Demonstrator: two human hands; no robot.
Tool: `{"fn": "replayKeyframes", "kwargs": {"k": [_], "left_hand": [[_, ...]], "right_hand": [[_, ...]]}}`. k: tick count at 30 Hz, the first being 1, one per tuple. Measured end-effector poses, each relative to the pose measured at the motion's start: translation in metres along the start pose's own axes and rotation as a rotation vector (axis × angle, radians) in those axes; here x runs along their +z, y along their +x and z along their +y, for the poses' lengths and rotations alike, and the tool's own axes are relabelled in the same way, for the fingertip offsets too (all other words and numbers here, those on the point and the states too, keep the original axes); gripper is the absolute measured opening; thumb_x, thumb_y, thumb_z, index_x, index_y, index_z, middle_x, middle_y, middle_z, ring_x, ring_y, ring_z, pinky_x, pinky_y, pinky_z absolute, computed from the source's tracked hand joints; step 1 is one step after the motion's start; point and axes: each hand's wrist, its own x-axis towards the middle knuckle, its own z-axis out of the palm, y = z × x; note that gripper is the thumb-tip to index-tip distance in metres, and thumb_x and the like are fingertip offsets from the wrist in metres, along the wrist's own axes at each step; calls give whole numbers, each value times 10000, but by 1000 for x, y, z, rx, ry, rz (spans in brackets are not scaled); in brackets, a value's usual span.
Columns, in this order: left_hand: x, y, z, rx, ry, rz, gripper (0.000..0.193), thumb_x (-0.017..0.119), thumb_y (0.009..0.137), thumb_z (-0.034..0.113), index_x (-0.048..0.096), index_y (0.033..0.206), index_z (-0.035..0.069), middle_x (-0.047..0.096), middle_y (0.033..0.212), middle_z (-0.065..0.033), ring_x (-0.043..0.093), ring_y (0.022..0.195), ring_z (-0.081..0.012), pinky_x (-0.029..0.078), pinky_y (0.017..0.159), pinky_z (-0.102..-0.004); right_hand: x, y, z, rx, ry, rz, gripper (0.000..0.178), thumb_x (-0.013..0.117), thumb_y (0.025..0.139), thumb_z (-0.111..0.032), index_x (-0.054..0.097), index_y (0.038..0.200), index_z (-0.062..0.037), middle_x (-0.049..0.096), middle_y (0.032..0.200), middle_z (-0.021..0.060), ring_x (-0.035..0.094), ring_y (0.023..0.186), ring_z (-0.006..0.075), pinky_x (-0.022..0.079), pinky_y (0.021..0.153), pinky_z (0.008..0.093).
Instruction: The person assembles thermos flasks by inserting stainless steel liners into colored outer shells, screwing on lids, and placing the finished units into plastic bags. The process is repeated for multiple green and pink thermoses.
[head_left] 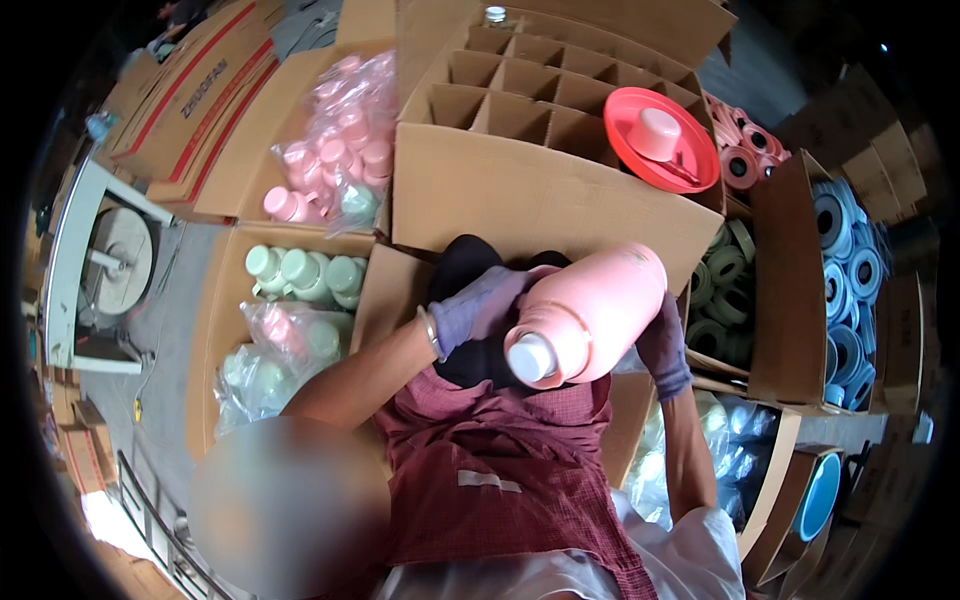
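A pink thermos flask (pixel 605 305) with a white stopper (pixel 532 358) lies tilted between my gloved hands above my lap, stopper end toward me. My left hand (pixel 490 308) is closed against its left side, near the shoulder. On the other side, my right hand (pixel 660 345) grips the flask toward its base; some of those fingers are hidden behind it. Beyond the flask, a divided cardboard carton (pixel 540 185) stands open. On its right corner rests a red dish (pixel 690 172) with a pink cup lid (pixel 655 134) in it.
At left, boxes hold bagged pink lids (pixel 350 125) and mint-green lids (pixel 300 268). At right are boxes of green rings (pixel 728 268), pink rings (pixel 740 165) and blue rings (pixel 845 290). A white-framed stand (pixel 65 270) is at far left. A blurred round patch covers the lower left.
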Motion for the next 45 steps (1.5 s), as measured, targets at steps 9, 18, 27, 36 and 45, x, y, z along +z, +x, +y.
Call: {"fn": "replayKeyframes", "kwargs": {"k": [9,18,27,36,45], "left_hand": [[4,-23,21,-62,-363,702,289,444,1050,211,594,1106,-30,621,1060,-93,570,968,-168,476,876,-328],[4,1,68,-248,535,285,390,597,919,261,563,1227,25,600,1141,-195,570,1105,-361,455,968,-483],[-27,-1,3,248,10,34,423,509,943,124,518,1340,-23,548,1345,-194,502,1277,-360,371,1102,-428],[8,-17,65,-244,146,499,407,559,967,140,508,1330,-35,544,1320,-237,537,1217,-381,426,1042,-415],[-24,-4,-18,-24,-608,66,360,431,1037,121,528,1341,-46,624,1256,-136,566,1205,-197,406,1074,-317]], "right_hand": [[156,-10,-41,-713,-1385,-508,298,737,801,-324,696,982,-91,663,1034,95,598,966,278,464,834,367],[115,93,38,-100,-455,-814,604,372,1044,-450,486,1383,36,530,1401,172,522,1276,256,383,1100,363],[147,-13,50,-197,-289,94,450,480,1019,-163,454,1402,72,616,1261,145,607,1116,195,465,991,294],[140,81,25,304,108,-737,616,392,1041,-438,469,1360,83,553,1360,222,550,1250,283,396,1110,386],[134,3,42,20,-87,-180,713,513,975,-453,360,1475,32,432,1475,160,423,1368,243,319,1161,347]]}}
